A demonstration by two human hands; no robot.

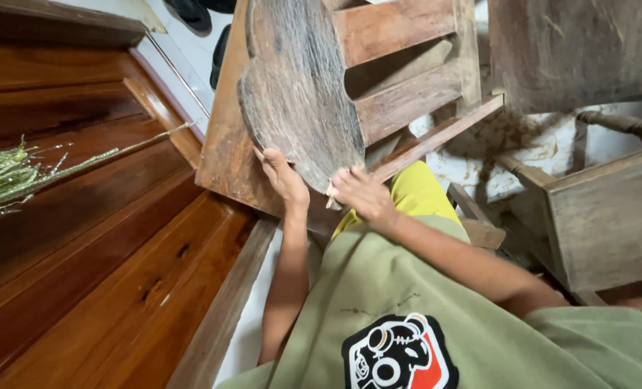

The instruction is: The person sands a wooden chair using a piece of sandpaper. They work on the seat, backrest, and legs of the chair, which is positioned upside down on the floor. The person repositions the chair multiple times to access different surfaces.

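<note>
A polished wooden staircase point(83, 238) fills the left, with rough wooden furniture frames point(407, 79) leaning ahead and a broom of green fibres point(4, 176) lying on a step. Both hands grip the lower edge of a grey, fibrous dried palm sheath point(299, 86) propped against the frames, left hand point(283, 179) at its left edge, right hand point(360, 193) pinching the bottom tip. The brittle sheath could likely split along its grain or slip sideways if tugged from that thin tip.

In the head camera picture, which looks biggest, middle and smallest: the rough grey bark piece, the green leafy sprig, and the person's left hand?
1. Grey bark piece, the largest by far.
2. Green leafy sprig; part of it runs off the left edge, so its full size is unsure.
3. Left hand, the smallest, gripping the bark's lower edge.
</note>
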